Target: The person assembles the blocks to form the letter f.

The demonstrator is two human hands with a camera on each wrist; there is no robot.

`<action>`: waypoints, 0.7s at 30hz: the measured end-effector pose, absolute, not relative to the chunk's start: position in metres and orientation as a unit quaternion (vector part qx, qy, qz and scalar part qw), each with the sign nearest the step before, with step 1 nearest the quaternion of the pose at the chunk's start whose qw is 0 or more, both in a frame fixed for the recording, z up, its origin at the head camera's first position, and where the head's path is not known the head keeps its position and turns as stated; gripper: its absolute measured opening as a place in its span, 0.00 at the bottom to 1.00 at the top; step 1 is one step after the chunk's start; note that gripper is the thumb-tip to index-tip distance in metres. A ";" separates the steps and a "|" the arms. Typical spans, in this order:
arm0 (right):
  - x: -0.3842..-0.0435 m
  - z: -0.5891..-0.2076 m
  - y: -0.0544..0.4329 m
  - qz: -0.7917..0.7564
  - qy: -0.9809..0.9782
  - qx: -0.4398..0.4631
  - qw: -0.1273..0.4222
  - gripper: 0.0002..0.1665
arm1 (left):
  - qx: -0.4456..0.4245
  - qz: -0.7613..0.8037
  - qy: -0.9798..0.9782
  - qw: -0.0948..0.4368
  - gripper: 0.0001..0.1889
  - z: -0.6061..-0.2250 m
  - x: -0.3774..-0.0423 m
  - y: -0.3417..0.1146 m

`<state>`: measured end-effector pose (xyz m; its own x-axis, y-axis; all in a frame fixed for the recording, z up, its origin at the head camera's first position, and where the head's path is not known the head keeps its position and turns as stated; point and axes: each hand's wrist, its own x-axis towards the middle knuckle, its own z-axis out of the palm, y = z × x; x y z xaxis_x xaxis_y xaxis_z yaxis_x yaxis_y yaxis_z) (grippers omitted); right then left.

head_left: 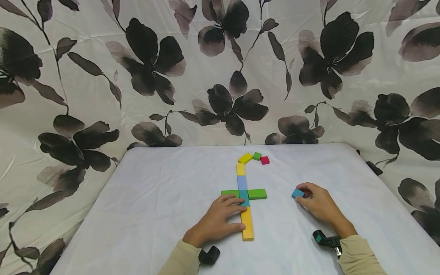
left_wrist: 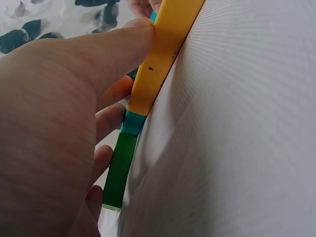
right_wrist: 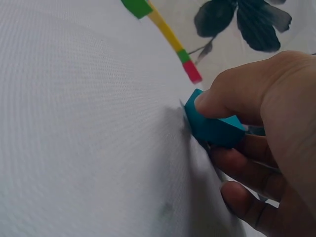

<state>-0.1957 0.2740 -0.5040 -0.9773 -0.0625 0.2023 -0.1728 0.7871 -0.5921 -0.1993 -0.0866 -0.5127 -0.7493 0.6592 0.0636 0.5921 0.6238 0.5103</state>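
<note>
Between thumb and fingertips, my right hand (head_left: 319, 202) pinches a small blue block (right_wrist: 215, 123) at the right of the table, close over the cloth. My left hand (head_left: 220, 215) rests on a line of blocks: its thumb touches the long yellow block (head_left: 248, 232), and its fingers reach the teal block (head_left: 244, 198) and the left green block (head_left: 228, 192), which they partly cover. Another green block (head_left: 258, 194) lies to the right of the teal one, forming a cross. Beyond stand a light blue block (head_left: 242, 182) and a yellow block (head_left: 241, 169) in line.
At the far end the line bends right through a tilted yellow block (head_left: 245, 158), a small green block (head_left: 256, 156) and a red block (head_left: 264, 160). A white cloth (head_left: 154, 198) covers the table. Behind it hangs a floral curtain (head_left: 282, 76).
</note>
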 end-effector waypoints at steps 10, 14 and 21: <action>-0.199 -0.507 0.271 0.339 -0.934 0.050 0.100 0.27 | 0.350 0.264 0.896 0.067 0.27 -0.513 -0.197 -0.089; -0.203 -0.506 0.271 0.344 -0.932 0.047 0.106 0.27 | 0.354 0.266 0.895 0.058 0.27 -0.514 -0.198 -0.088; -0.213 -0.502 0.273 0.379 -0.921 0.024 0.086 0.29 | 0.356 0.264 0.895 0.057 0.28 -0.513 -0.198 -0.088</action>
